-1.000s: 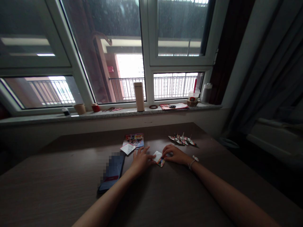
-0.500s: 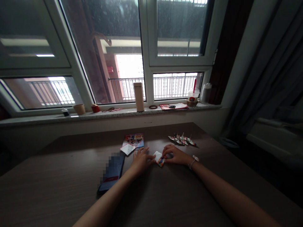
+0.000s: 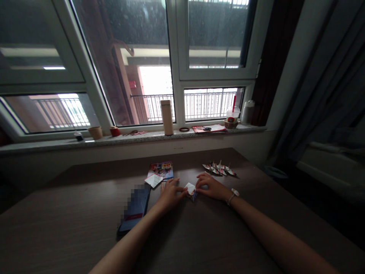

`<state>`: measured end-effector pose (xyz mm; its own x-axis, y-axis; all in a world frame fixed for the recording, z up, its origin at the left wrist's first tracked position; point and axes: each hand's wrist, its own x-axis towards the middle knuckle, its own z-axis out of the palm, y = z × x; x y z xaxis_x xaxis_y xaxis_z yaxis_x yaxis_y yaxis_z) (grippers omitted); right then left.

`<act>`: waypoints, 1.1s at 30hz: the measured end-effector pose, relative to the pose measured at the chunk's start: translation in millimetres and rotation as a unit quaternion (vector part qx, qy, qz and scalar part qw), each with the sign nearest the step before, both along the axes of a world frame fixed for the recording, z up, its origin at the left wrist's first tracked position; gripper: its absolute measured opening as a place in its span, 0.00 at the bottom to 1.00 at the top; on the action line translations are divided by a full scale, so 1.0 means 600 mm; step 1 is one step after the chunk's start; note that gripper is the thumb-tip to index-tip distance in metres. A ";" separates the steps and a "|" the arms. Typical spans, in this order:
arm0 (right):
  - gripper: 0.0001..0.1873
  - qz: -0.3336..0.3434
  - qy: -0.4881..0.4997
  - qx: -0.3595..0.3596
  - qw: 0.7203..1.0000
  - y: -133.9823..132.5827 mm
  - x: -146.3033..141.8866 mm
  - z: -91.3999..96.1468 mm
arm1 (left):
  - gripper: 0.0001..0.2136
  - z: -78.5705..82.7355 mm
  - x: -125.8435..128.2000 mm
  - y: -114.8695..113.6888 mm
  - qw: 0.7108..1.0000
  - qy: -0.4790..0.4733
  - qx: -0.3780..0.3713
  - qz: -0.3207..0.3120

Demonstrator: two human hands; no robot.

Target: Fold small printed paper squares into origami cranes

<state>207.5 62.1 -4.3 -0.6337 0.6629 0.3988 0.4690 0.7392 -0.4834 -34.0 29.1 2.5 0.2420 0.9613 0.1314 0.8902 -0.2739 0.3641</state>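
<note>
A small piece of folded paper [image 3: 190, 187], white on top with a coloured printed lower tip, lies on the table between my hands. My left hand [image 3: 171, 193] holds its left corner with thumb and forefinger, the other fingers stretched out over the table. At the right corner, my right hand [image 3: 211, 187] pinches the paper with its fingertips. Beyond my left hand lies a white paper square [image 3: 154, 180], overlapping a colourful printed sheet [image 3: 161, 168]. Several folded paper pieces with pointed tips [image 3: 219, 168] sit together past my right hand.
A dark phone [image 3: 135, 209], partly blurred out, lies beside my left forearm. On the windowsill stand a beige flask [image 3: 167, 118], a paper cup [image 3: 95, 132], a drink cup with a red straw [image 3: 232, 113] and a grey bottle [image 3: 248, 112]. Scissors [image 3: 207, 129] rest on red-and-white papers there.
The paper's lower part has become narrower, and less of its bright print shows. My right fingers have shifted slightly at the paper's right corner; my left hand has hardly moved.
</note>
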 end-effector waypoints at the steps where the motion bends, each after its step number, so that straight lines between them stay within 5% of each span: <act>1: 0.09 -0.001 -0.002 0.006 1.000 0.001 -0.001 -0.001 | 0.13 -0.004 -0.001 0.002 1.000 -0.001 0.005 0.000; 23: 0.07 -0.049 0.005 0.037 0.998 0.000 -0.016 -0.021 | 0.08 -0.019 0.006 0.001 0.996 0.021 0.090 -0.001; 33: 0.01 -0.062 0.013 0.054 0.997 -0.015 -0.025 -0.001 | 0.07 -0.009 0.016 -0.007 0.995 0.027 0.092 -0.001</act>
<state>192.4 53.3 -5.2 -0.5390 0.6874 0.4868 0.5481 0.7250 -0.4170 -24.2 25.1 -3.0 0.2564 0.9212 0.2928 0.9062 -0.3344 0.2587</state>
